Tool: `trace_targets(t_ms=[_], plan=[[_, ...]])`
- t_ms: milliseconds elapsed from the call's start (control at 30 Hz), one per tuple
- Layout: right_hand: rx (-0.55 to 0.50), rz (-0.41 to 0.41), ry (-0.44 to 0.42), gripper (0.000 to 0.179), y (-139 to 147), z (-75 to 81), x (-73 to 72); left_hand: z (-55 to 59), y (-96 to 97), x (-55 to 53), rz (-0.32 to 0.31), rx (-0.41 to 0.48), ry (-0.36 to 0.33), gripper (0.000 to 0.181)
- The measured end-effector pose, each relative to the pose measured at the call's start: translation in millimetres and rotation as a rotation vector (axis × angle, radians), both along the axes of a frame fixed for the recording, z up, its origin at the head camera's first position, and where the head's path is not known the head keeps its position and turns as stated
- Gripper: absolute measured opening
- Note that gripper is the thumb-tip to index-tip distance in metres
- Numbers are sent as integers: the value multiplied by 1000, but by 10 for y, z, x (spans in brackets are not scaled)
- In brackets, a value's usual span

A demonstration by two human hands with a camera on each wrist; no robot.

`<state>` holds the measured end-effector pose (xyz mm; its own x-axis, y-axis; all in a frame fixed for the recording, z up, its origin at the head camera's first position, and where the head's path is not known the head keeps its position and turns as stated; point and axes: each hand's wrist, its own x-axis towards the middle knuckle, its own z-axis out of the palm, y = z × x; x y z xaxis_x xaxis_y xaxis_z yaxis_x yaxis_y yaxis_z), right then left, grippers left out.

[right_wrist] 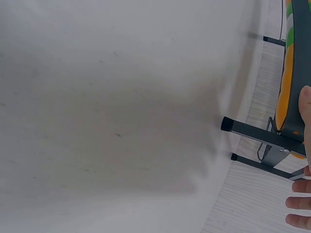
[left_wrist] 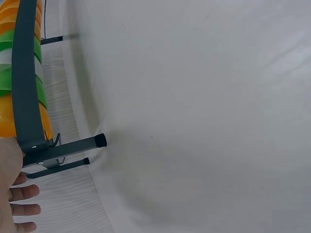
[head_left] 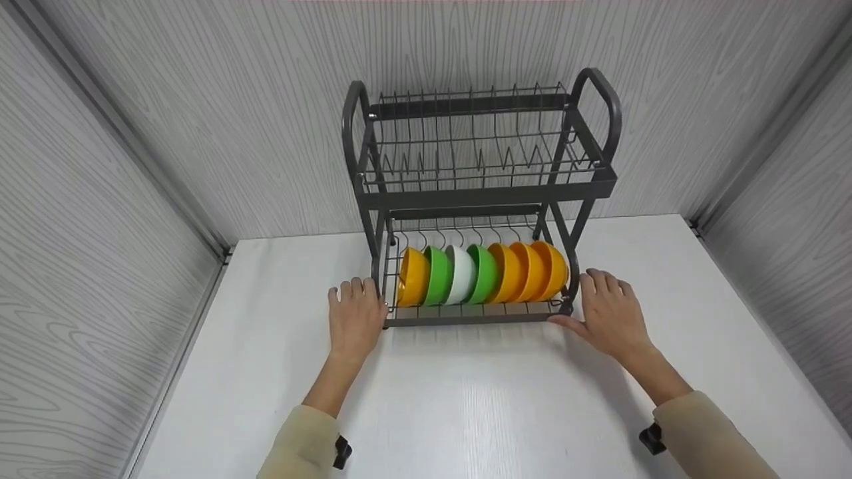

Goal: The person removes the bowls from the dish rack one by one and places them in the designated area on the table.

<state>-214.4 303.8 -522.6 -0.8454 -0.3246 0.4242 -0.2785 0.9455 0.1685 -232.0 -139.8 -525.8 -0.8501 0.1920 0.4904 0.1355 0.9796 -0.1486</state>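
Note:
A dark two-tier dish rack (head_left: 489, 194) stands on a white table. Along its lower tier, bowls lean on edge in a row: an orange bowl (head_left: 415, 276), a green bowl (head_left: 438, 276), a white bowl (head_left: 460, 274), another green bowl (head_left: 484, 274) and three orange bowls (head_left: 552, 273). My left hand (head_left: 356, 319) touches the lower left front corner, its fingers (left_wrist: 24, 209) extended past the leg in the left wrist view. At the opposite corner is my right hand (head_left: 611, 316); its thumb (right_wrist: 305, 104) lies against the front bar, with the other fingers straight along the outer side.
The upper tier (head_left: 466, 140) is wire with upright dividers. Behind the rack rises a grey wood-grain wall (head_left: 266, 120), and similar panels flank the white table (head_left: 466, 392) left and right. Small black-tipped rack feet (left_wrist: 100, 140) show in the left wrist view.

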Motion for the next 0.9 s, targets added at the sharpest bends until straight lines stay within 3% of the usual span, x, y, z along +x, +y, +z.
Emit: trace_targets(t_ms=[500, 900], plan=[[-9, -39, -73, 98, -4, 52, -3, 10, 10, 17, -3, 11, -15, 38], [-34, -37, -55, 96, -13, 44, 51, 93, -19, 60, -3, -16, -5, 38]])
